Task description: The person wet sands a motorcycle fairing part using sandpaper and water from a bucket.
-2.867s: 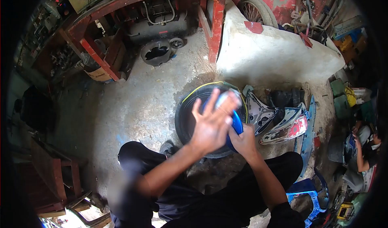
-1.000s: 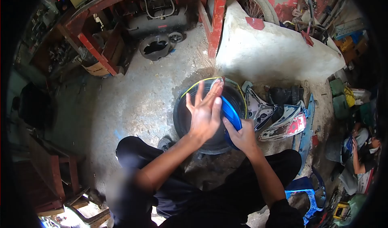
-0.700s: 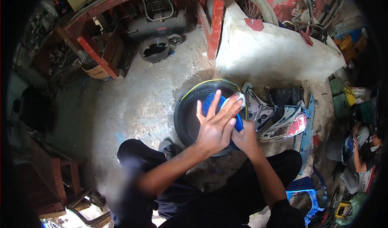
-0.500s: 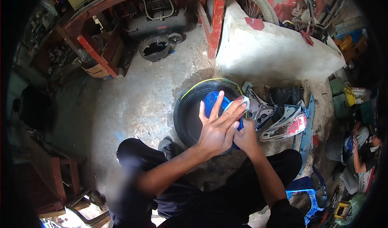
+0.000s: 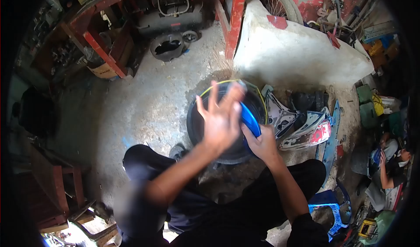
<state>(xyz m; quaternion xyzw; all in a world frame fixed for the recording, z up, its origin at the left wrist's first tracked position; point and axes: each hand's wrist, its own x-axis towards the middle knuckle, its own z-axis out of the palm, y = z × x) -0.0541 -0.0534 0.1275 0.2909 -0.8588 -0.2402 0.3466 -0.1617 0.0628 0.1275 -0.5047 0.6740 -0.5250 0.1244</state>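
My right hand [image 5: 262,146] grips a glossy blue plastic part [image 5: 250,119], thumb along its near side, and holds it tilted over a round black tub [image 5: 192,131] with a yellow edge strip. Just left of the part, my left hand [image 5: 219,120] is smeared by motion. Two of its fingers stick out apart, while the others close around a small whitish folded sheet [image 5: 242,85], which looks like sandpaper. The tub stands on the floor between my knees, its inside mostly covered by my hands.
Scuffed motorcycle fairing panels [image 5: 306,131] lie right of the tub, along with a long blue strip [image 5: 327,142] and a blue frame-like part [image 5: 334,210]. A white slab [image 5: 302,54] leans behind. At far right a person [image 5: 387,168] sits. A black ring-shaped part [image 5: 167,48] lies ahead.
My left hand has lifted off the blue part and moved up and left with the sheet. The part now shows edge-on in my right hand, which has barely shifted.
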